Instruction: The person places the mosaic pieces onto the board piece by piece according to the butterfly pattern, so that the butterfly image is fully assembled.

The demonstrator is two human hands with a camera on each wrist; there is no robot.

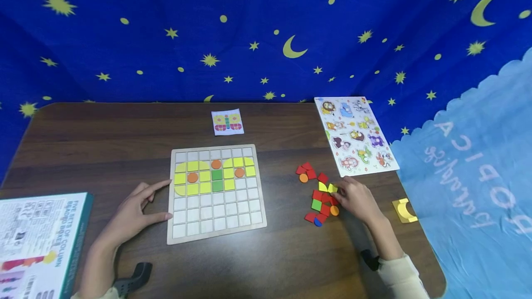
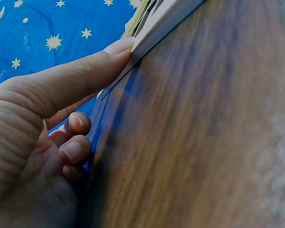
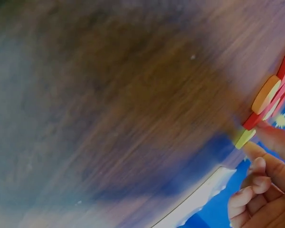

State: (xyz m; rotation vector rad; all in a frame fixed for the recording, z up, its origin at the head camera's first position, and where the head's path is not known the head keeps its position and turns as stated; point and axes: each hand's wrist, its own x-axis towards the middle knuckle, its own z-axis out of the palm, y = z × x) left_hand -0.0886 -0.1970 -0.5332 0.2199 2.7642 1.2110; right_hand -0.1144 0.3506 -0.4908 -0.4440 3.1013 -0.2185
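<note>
My left hand (image 1: 130,213) rests at the left edge of a wooden grid board (image 1: 169,230), its extended index finger and thumb touching the frame. In the left wrist view the thumb (image 2: 99,66) presses on the board's side. Yellow, green and orange tiles fill several upper cells of the grid. Over to the right, my right hand (image 1: 359,200) pinches a yellow quarter-round tile (image 1: 332,188) at the pile's edge. The right wrist view shows thumb and index finger right at that yellow tile (image 3: 245,137), beside red tiles (image 3: 251,120) and an orange disc (image 3: 266,95).
A small pattern card (image 1: 227,122) lies behind the board. An animal puzzle board (image 1: 356,135) stands at back right, a yellow arch block (image 1: 404,210) at the right edge. A boxed set (image 1: 41,243) lies front left. Loose red tiles (image 1: 307,167) and a green tile (image 1: 316,205) are scattered around.
</note>
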